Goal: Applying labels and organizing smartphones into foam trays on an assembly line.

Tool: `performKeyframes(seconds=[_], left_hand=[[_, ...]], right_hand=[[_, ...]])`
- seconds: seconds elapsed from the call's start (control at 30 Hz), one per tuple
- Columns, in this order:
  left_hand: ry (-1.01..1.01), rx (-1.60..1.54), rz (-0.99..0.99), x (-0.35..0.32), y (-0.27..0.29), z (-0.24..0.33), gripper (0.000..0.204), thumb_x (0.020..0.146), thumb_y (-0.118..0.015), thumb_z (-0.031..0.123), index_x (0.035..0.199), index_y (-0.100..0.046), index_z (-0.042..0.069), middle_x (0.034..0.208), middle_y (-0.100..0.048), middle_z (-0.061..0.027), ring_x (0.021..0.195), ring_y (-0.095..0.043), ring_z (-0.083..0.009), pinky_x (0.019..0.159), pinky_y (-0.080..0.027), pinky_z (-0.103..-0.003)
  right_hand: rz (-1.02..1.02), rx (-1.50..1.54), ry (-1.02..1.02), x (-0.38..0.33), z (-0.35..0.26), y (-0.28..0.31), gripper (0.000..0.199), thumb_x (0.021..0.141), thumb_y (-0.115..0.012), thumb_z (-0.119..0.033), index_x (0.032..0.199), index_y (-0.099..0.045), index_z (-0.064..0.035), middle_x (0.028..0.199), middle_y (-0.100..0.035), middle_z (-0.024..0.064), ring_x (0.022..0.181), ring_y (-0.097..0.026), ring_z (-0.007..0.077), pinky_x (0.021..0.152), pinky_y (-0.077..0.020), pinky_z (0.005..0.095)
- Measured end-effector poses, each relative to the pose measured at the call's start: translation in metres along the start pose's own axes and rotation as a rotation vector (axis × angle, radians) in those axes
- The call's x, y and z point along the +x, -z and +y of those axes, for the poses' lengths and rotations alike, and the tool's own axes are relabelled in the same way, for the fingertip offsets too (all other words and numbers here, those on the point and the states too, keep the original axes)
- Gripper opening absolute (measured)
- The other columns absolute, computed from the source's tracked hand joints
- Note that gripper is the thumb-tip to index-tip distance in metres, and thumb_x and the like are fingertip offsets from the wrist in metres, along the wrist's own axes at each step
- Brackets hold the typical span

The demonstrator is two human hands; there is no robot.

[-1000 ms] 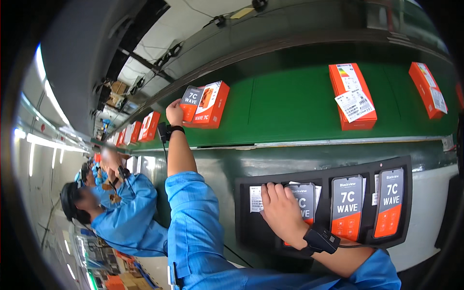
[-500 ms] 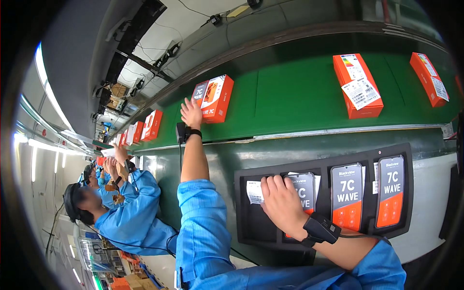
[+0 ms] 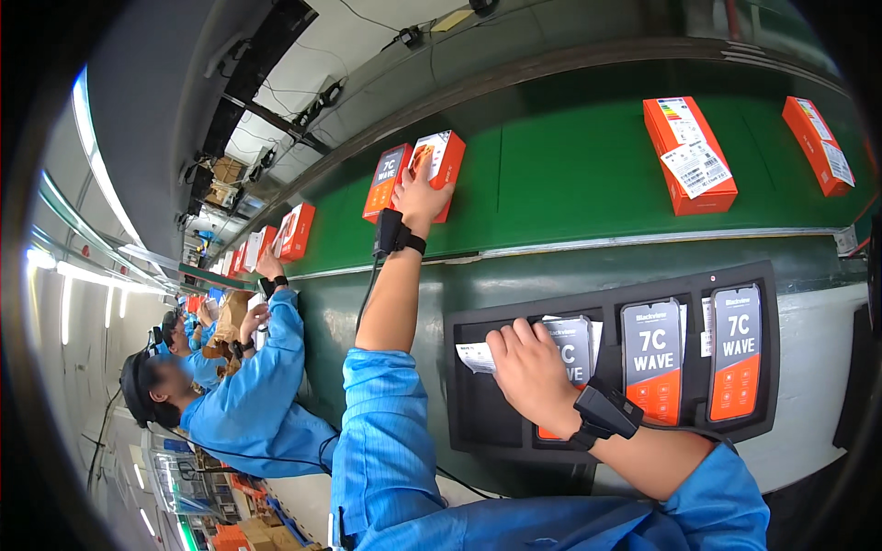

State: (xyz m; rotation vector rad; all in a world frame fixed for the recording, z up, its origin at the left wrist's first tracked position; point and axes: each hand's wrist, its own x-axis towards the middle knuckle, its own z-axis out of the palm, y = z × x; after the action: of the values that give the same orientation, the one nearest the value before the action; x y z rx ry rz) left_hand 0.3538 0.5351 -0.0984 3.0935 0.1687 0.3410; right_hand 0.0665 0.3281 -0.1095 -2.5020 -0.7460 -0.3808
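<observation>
My left hand [image 3: 421, 195] reaches over the green belt, its fingers bent over the near left part of an orange box [image 3: 447, 163] with a white printed top. Close against that box, on its left, lies a phone in grey-and-orange film [image 3: 387, 174] on an orange box. My right hand [image 3: 535, 372] is over the black foam tray [image 3: 496, 432], fingers closed at the edge of a white label sheet [image 3: 476, 356]. Beneath it, a film-covered phone [image 3: 577, 354] is partly hidden. Two more such phones, one in the middle [image 3: 651, 354] and one at the right [image 3: 735, 358], fill other compartments.
Farther right on the belt are two orange boxes with white labels, one nearer [image 3: 691, 161] and one by the edge [image 3: 818, 151]. More boxes [image 3: 294, 230] line the belt's left end. A co-worker in blue [image 3: 248, 386] works at my left. A metal rail [image 3: 588, 246] borders the belt.
My left hand has moved right, off the phone and onto the white-topped box. That box and the others on the belt have shifted right. My right hand has moved slightly, and the label sheet has tilted.
</observation>
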Motion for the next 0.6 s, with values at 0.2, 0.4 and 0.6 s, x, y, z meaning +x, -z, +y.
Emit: performKeyframes(seconds=[0.2, 0.4, 0.6], left_hand=[[-0.240, 0.024, 0.353, 0.012, 0.024, -0.006, 0.080, 0.065, -0.079, 0.038, 0.138, -0.047, 0.029, 0.136, -0.045, -0.0125, 0.121, -0.048, -0.0368, 0.098, -0.041, -0.050], [-0.008, -0.122, 0.120, 0.065, 0.040, -0.100, 0.071, 0.069, -0.077, 0.040, 0.134, -0.054, 0.026, 0.136, -0.049, -0.0124, 0.121, -0.052, -0.0340, 0.100, -0.042, -0.046], [-0.099, -0.256, 0.134, 0.071, 0.019, -0.110, 0.070, 0.072, -0.076, 0.032, 0.136, -0.053, 0.014, 0.129, -0.053, -0.0212, 0.110, -0.060, -0.0312, 0.095, -0.047, -0.038]], right_hand=[[-0.018, 0.021, -0.019, -0.001, 0.002, 0.001, 0.013, 0.080, -0.057, -0.015, 0.090, -0.054, -0.0080, 0.082, -0.055, 0.0035, 0.088, -0.050, 0.0185, 0.079, -0.0375, 0.0317], [0.020, 0.123, -0.019, -0.003, 0.004, -0.002, 0.032, 0.074, -0.059, -0.009, 0.105, -0.057, 0.0003, 0.088, -0.056, 0.0077, 0.090, -0.050, 0.0226, 0.079, -0.0388, 0.0327], [0.045, 0.101, -0.030, -0.004, 0.005, 0.000, 0.032, 0.077, -0.057, -0.010, 0.107, -0.057, 0.0008, 0.089, -0.056, 0.0074, 0.091, -0.051, 0.0217, 0.080, -0.0387, 0.0325]])
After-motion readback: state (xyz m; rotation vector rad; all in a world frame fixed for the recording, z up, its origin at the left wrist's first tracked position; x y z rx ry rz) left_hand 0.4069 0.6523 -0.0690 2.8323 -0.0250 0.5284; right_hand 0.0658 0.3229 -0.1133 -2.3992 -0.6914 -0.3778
